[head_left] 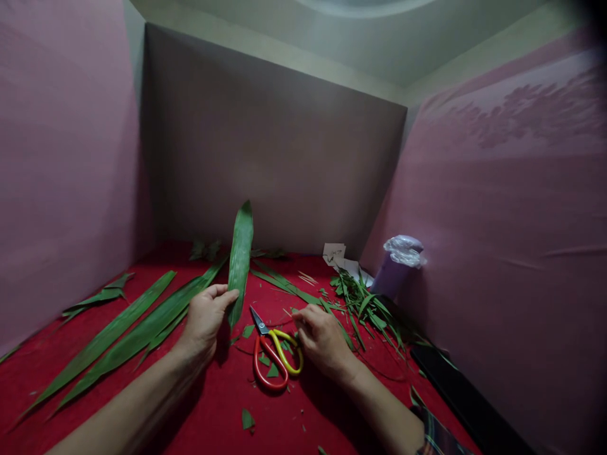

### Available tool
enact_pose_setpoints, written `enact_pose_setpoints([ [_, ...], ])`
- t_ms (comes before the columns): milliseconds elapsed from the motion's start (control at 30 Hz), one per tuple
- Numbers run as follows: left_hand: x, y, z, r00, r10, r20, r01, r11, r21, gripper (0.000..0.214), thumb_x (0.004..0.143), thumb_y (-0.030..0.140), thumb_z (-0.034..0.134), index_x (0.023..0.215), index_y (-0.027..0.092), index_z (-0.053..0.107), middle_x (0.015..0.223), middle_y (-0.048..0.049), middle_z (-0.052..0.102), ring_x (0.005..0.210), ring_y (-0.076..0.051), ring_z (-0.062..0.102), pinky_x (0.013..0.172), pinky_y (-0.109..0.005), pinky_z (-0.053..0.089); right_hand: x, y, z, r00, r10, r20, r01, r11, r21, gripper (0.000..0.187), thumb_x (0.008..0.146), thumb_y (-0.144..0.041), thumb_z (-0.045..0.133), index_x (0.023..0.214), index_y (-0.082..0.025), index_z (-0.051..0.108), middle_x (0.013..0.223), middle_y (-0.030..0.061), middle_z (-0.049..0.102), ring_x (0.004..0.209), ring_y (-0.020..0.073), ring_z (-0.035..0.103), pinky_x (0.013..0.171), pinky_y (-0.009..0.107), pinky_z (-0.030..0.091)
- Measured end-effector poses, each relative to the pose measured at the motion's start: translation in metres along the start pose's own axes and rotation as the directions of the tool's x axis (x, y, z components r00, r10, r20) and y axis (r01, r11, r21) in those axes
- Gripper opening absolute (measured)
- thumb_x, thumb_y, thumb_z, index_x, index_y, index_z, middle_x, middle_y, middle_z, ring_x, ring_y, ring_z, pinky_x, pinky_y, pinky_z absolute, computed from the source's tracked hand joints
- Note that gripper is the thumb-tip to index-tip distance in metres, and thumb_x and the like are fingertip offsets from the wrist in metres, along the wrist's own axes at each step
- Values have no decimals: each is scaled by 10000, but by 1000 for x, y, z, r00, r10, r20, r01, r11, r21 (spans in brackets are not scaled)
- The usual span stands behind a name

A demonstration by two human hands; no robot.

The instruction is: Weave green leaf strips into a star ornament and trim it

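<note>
Between the thumb and fingers of my left hand [205,321] is a broad green leaf strip [241,253], held upright with its tip pointing up. My right hand [321,336] is closed in a pinch, and a thin pale stick [287,313], which looks like a toothpick, pokes out at its fingertips. Scissors [271,360] with one red and one yellow handle lie on the red cloth [213,417] between my hands, blades pointing away. Small cut leaf pieces [272,370] lie under and around the handles.
Long leaves [123,344] lie at the left. Several toothpicks [308,278] rest behind my right hand. On the right are a heap of leaf scraps [363,300], white papers [334,251], a purple plastic-topped cylinder [397,268] and a long black object [469,401]. Pink-covered walls [512,265] rise at both sides.
</note>
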State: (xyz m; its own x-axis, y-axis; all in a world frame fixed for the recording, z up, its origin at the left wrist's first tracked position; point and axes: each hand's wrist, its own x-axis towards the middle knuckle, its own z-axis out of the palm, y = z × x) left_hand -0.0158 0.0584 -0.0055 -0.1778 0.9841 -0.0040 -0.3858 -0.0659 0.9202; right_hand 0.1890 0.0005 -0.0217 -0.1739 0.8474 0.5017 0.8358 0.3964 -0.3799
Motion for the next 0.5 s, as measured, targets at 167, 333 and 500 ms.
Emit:
enact_pose_setpoints([
  [167, -1, 6, 1, 999, 15, -36, -16, 1000, -19, 264, 441, 231, 732, 652, 140, 602, 501, 21, 623, 440, -115, 527, 453, -227, 406, -2, -2, 1, 1000, -1, 14, 0, 998, 62, 169, 849, -119, 483, 831, -187, 636, 747, 13, 603, 695, 125, 554, 654, 204, 393],
  [333, 5, 14, -2, 989, 97, -109, -100, 995, -28, 258, 421, 228, 718, 631, 129, 604, 477, 39, 596, 436, -91, 493, 448, -208, 382, 2, -9, 2, 1000, 14, 2, -14, 995, 98, 189, 839, -97, 479, 813, -169, 651, 761, 32, 624, 713, 131, 564, 666, 214, 407],
  [500, 12, 17, -6, 977, 141, -160, -147, 989, -28, 238, 422, 234, 706, 608, 131, 598, 442, 56, 553, 426, -87, 467, 439, -210, 352, 34, -37, 16, 998, 2, 63, -9, 995, 99, 212, 821, -79, 473, 856, -165, 664, 804, 34, 636, 755, 127, 577, 692, 210, 414],
])
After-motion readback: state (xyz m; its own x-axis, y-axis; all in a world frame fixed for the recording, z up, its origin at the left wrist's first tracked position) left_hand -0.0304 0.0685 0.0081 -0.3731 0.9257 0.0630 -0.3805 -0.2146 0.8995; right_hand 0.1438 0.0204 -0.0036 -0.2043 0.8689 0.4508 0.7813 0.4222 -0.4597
